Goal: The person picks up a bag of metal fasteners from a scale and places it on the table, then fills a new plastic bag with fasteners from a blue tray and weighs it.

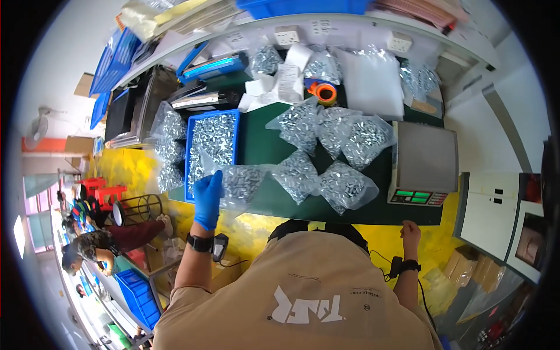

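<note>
My left hand [208, 198], in a blue glove, is closed on the gathered plastic of a clear bag of small metal parts [242, 184]. This bag is at the table's front edge, just right of the hand. Behind the hand stands a blue tray [237, 131] full of loose shiny metal parts [213, 140]. My bare right hand [410, 232] hangs by the front right edge with its fingers curled and nothing visible in them. Several filled bags [347, 185] lie on the green table [254, 146] between the hands.
A weighing scale [424, 157] with lit green displays stands at the right. Flat plastic bags [372, 81], an orange tape dispenser [324, 92] and paper slips [288, 81] lie at the back. More filled bags [170, 146] flank the tray's left. Another person [96, 245] sits far left.
</note>
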### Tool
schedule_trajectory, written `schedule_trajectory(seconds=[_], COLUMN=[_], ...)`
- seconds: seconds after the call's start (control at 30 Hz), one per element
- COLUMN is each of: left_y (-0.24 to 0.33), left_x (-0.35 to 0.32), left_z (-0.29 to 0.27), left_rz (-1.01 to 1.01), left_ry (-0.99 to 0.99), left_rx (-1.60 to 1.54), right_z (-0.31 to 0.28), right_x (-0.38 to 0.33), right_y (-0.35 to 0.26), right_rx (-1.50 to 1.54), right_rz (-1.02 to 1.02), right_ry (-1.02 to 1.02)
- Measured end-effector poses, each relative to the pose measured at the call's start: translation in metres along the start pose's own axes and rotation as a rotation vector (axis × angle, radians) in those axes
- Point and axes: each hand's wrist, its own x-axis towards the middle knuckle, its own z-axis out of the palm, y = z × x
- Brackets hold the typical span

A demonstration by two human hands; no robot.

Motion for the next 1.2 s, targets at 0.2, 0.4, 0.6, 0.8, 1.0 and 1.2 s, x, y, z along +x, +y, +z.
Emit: schedule_trajectory(seconds=[0.2, 0.4, 0.6, 0.8, 1.0, 1.2], left_y=[-0.028, -0.045, -0.057, -0.049, -0.056, -0.046], left_x=[0.06, 0.128, 0.18, 0.203, 0.189, 0.181], left_z=[0.029, 0.092, 0.155, 0.158, 0.17, 0.131], left_rz=[-0.081, -0.083, -0.264, 0.117, -0.664, -0.551], left_ry=[0.006, -0.029, 0.01, -0.225, -0.008, -0.432], left_rx=[-0.246, -0.461, -0.607, -0.015, -1.076, -0.949], right_z=[0.015, 0.025, 0.036, 0.052, 0.063, 0.087], right_x=[-0.045, -0.114, -0.163, -0.177, -0.152, -0.093], right_y=[-0.02, -0.008, 0.007, -0.001, -0.037, -0.13], right_rx=[0.006, 0.057, 0.088, 0.111, 0.029, -0.093], right_rz=[-0.002, 0.029, 0.133, 0.13, 0.05, -0.222], right_ry=[0.024, 0.141, 0.169, 0.223, 0.124, 0.061])
